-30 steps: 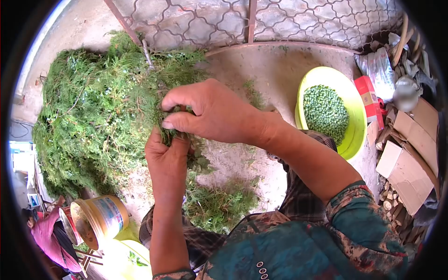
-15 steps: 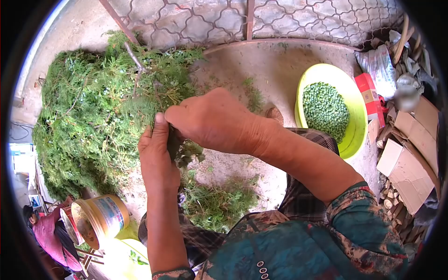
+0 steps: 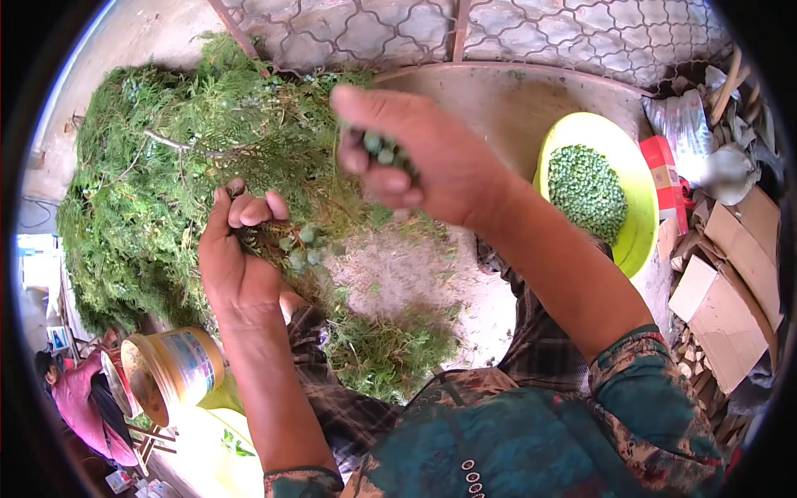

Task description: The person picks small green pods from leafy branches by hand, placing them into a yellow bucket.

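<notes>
My left hand [image 3: 242,270] has its fingers curled round a cypress-like sprig [image 3: 300,242], whose round green cones stick out past the fingers. Held higher and to the right, my right hand [image 3: 436,153] is slightly blurred and cupped round several small green cones [image 3: 383,151]. The two hands are apart. Behind them lies a big heap of cut evergreen branches [image 3: 133,216], with a bare woody stem [image 3: 170,143] on top. To the right stands a yellow-green basin [image 3: 646,212], partly filled with green cones [image 3: 585,187].
Stripped greenery [image 3: 390,349] lies on the floor between my legs. A yellow bucket [image 3: 195,365] lies tipped at the lower left, near a person in pink [image 3: 87,398]. On the right are a red box [image 3: 662,170] and cardboard [image 3: 722,324]. A metal lattice [image 3: 573,33] runs along the back.
My hands were together on the foliage and have separated. The right has risen to the right, showing cones in its palm; the left has shifted left with the sprig.
</notes>
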Action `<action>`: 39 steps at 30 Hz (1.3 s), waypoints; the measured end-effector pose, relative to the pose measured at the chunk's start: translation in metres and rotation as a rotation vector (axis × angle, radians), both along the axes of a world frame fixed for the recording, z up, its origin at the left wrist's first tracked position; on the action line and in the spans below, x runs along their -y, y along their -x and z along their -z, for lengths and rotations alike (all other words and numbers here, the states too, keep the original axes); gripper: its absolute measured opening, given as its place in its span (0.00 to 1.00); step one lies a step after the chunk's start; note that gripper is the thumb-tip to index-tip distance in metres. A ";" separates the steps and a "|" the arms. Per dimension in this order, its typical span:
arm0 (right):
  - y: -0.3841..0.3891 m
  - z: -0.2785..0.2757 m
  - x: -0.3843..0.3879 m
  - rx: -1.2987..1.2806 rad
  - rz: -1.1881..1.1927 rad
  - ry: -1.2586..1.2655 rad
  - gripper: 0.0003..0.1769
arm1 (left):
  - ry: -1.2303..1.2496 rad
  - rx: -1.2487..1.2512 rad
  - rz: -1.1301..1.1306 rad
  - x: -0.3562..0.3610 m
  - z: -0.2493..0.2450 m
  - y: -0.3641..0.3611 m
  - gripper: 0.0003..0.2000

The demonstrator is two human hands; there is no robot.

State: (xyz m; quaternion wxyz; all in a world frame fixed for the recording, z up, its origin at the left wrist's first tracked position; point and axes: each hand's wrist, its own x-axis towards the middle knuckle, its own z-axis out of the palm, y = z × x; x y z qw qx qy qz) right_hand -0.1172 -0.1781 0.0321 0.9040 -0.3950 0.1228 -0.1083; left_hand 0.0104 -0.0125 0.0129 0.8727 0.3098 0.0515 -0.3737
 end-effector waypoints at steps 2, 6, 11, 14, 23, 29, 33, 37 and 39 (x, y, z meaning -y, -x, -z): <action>0.001 -0.003 -0.012 -0.102 -0.122 0.291 0.15 | 0.073 0.003 0.014 -0.002 0.002 -0.002 0.07; 0.003 -0.002 -0.020 -0.111 -0.199 0.115 0.12 | 0.066 0.018 -0.003 -0.002 0.000 -0.002 0.07; 0.002 0.000 -0.022 -0.095 -0.188 0.102 0.10 | -0.373 0.390 0.017 0.013 -0.019 0.029 0.16; 0.002 0.002 -0.023 -0.093 -0.173 0.147 0.11 | -0.422 0.529 0.054 0.015 -0.016 0.039 0.18; 0.002 -0.001 -0.021 -0.156 -0.166 0.308 0.15 | -0.498 0.739 0.145 0.015 -0.010 0.043 0.08; 0.003 -0.004 -0.015 -0.136 -0.217 0.271 0.16 | -0.899 1.158 -0.052 0.017 0.006 0.033 0.06; 0.014 -0.013 0.004 0.052 -0.248 0.027 0.17 | -0.669 0.733 0.003 0.009 0.007 0.015 0.10; 0.012 -0.006 -0.002 0.055 -0.175 0.070 0.17 | -0.470 0.446 0.046 0.011 0.000 0.012 0.15; 0.011 -0.002 -0.009 -0.013 -0.155 0.273 0.16 | -0.337 0.359 0.075 0.007 0.006 0.003 0.15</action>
